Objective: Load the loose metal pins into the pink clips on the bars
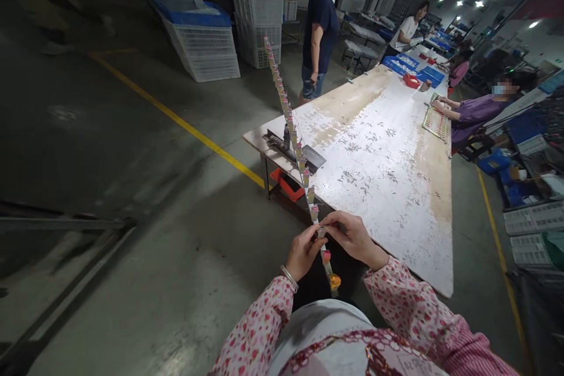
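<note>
A long thin strip (307, 178) slants away from my body past the near table corner. Small pale blocks with pink tops sit along it in a row, and an orange-yellow piece (335, 281) is at its near end. My left hand (303, 251), with a bangle at the wrist, is closed on the strip between two blocks. From the other side, my right hand (352, 239) pinches at the same spot, its thumb and forefinger meeting the left fingertips. Whatever lies between the right fingertips is too small and covered to make out.
Many small dark pieces lie scattered over the white worktable (379, 205). A metal fixture (286, 144) stands at its left corner, above a red tray (286, 185). White crates (205, 50) stand behind. One person stands beyond the table; another sits at right, hands on a frame (435, 120).
</note>
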Motion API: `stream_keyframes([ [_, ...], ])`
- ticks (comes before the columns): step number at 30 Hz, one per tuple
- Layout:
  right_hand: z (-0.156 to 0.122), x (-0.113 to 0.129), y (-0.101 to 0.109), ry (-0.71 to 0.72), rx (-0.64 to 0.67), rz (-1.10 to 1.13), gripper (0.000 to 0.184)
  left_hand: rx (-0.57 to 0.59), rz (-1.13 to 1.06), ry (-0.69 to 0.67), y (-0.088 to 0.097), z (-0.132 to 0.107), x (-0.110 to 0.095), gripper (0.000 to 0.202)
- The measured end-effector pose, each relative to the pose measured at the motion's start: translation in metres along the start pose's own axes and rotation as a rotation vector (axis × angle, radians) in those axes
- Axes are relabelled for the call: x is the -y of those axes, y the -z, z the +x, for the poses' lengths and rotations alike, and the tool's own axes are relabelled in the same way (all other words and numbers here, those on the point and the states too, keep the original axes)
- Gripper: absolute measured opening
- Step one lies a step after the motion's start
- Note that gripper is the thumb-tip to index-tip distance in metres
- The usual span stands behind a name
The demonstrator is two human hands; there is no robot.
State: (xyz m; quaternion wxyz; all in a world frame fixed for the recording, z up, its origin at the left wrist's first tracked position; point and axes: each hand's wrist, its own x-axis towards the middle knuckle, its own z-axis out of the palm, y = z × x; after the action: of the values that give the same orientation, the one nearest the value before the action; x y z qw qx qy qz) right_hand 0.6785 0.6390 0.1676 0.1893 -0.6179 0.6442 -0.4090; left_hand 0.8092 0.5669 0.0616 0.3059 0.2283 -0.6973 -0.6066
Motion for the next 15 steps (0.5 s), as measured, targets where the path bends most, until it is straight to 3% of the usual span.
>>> stream_keyframes([
  [3,-0.002,0.004,0.001,-0.018,-0.01,0.069,0.016,0.011,-0.128,0.058,0.001,-0.007,-0.001,0.035],
  [6,-0.008,-0.019,0.009,-0.183,-0.153,0.233,0.021,-0.071,-0.341,0.215,0.001,-0.023,0.002,0.048],
  [9,-0.022,-0.082,0.026,-0.484,-0.388,0.277,0.025,-0.214,-0.444,0.389,0.0,-0.044,0.006,0.054],
  [11,-0.032,-0.137,0.039,-0.726,-0.485,0.148,0.03,-0.272,-0.454,0.431,-0.001,-0.058,0.008,0.055],
  [15,-0.039,-0.238,0.063,-0.883,-0.502,-0.006,0.03,-0.411,-0.377,0.51,-0.001,-0.079,0.013,0.058],
])
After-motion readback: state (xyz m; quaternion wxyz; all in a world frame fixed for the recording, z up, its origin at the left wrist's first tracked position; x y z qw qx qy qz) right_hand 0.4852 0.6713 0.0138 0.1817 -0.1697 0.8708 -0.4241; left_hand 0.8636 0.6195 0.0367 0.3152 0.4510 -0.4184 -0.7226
